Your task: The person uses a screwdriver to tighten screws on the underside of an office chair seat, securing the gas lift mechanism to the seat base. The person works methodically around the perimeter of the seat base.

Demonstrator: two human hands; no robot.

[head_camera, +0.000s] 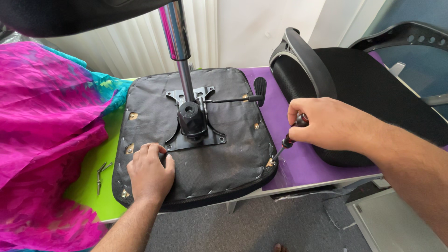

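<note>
Right forearm: cut off at lower right corner of frame, nearest the lens; elbow out of view.
Right hand [326,128]: fingers clamped round black-and-red screwdriver [290,138]; most of handle hidden inside fist, only butt end and red collar showing.
Screwdriver tip: down at brass-coloured fitting on right front corner of upturned seat base [233,140]; exact contact too small to make out.
Left hand [150,171]: fingers curled, pressed flat on seat underside near front left, holding nothing; fingertips touching corner of metal mounting plate [173,142]; wrist cut off at bottom edge.
Seat base: upside down on tabletop, black cover stapled round rim; front edge overhanging table edge slightly.
Gas lift cylinder [179,51]: chrome, upright from black hub at plate centre; top end hidden behind dark shape cut off by upper frame edge.
Adjustment lever [235,99]: thin rod running right from hub to black paddle, just above seat surface.
Backrest [354,88]: black, lying to right of seat; curved armrest arch at its left; far side cut off by frame.
Loose screws [101,171]: 2 or 3 on green cover [88,186], left of seat; count hard to tell.
Pink cloth [42,130]: fills left side, covering table edge there.
Purple cover [298,163]: bare strip between seat and backrest, under right hand.
Open room: grey carpet below table front.
</note>
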